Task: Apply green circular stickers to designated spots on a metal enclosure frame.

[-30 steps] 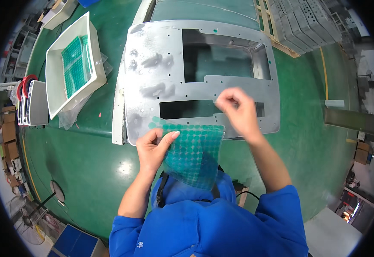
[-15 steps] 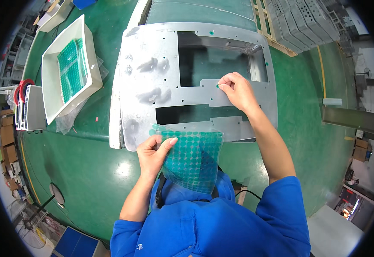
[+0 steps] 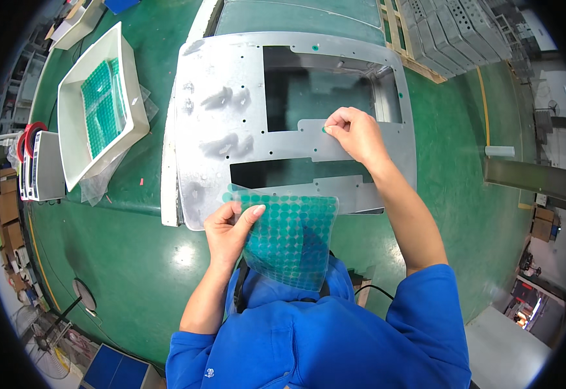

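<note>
Left hand point(image 3: 226, 235) closed, thumb on top, gripping the upper left corner of a clear sheet of green round stickers point(image 3: 289, 236); sheet hangs in front of my blue top point(image 3: 250, 347), its body slanting down toward me, upper edge just over the near rim of the metal panel point(image 3: 215, 70); right hand point(image 3: 357, 137) is over the middle of that panel, thumb and forefinger pinched on a small green dot point(image 3: 324, 130); can't tell whether the dot is fully seated on the metal, fingertips cover part of it; they sit on the tab between the large cutout point(image 3: 318, 91) and the narrower cutout point(image 3: 283, 174) nearer me; panel lies flat, grey, with dull smudges on its left half and small holes round the cutouts; two other green dots are on it, one at the far edge point(image 3: 315, 47), one at the right edge point(image 3: 401, 95); off to the left, a cream tub point(image 3: 139, 123) stands tilted in view, more green sheets point(image 3: 101, 107) inside, clear plastic film point(image 3: 98, 188) poking out beneath it; left of that, white boxes point(image 3: 49, 170) with red rings point(image 3: 35, 133) by them; far right, stacked grey metal parts point(image 3: 458, 32) on a wooden pallet point(image 3: 400, 39); floor point(image 3: 134, 259) is green.
</note>
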Available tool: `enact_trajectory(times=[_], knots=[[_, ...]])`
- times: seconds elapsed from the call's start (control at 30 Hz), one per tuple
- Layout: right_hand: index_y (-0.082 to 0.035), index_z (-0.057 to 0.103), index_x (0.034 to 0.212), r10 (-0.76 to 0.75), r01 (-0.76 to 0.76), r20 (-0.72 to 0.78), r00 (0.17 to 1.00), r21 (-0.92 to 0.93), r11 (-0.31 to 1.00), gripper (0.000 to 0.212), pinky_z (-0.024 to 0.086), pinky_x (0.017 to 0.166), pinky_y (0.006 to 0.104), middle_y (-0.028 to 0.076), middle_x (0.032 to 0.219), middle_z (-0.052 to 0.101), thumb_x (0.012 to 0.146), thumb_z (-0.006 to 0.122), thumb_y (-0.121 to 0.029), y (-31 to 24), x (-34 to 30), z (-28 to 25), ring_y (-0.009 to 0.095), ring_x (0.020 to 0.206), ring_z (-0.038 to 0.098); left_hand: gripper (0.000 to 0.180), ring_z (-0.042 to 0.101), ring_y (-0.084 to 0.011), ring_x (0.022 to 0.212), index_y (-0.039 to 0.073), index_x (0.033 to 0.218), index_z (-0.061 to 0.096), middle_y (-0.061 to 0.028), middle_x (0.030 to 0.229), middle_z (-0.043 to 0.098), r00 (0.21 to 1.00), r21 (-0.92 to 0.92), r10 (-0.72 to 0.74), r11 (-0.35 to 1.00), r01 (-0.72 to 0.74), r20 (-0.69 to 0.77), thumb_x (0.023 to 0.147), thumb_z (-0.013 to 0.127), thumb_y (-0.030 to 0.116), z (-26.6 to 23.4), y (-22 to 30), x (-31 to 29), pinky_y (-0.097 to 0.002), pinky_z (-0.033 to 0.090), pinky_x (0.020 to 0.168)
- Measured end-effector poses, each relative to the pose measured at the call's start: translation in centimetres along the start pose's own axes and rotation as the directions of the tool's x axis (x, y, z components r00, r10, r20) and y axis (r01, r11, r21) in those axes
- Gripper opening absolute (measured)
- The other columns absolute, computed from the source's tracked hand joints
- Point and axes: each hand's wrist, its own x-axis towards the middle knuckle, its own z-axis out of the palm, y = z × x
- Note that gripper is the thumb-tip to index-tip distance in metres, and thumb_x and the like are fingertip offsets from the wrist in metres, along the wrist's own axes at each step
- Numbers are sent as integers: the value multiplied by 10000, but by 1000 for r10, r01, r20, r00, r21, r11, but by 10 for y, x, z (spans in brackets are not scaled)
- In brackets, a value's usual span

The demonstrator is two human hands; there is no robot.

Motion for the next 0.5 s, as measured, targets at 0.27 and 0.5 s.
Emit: enact_trajectory(times=[0.27,0.5], knots=[[-105,599,763,34,-44,-79,996,-132,990,150,425,568,293,19,692,555,660,689,-166,-20,6,-16,149,657,538,285,312,-6,525,60,555,459,89,560,378,992,23,121,992,-121,-29,696,706,45,-10,2,-3,-173,238,444],[-34,629,834,-391,189,341,855,497,847,145,415,711,254,40,816,607,699,660,-76,-56,-71,-7,137,758,553,251,379,-20,542,59,601,467,59,608,472,960,146,279,950,-277,1,686,693,-9,-23,-2,-9,-162,294,487]])
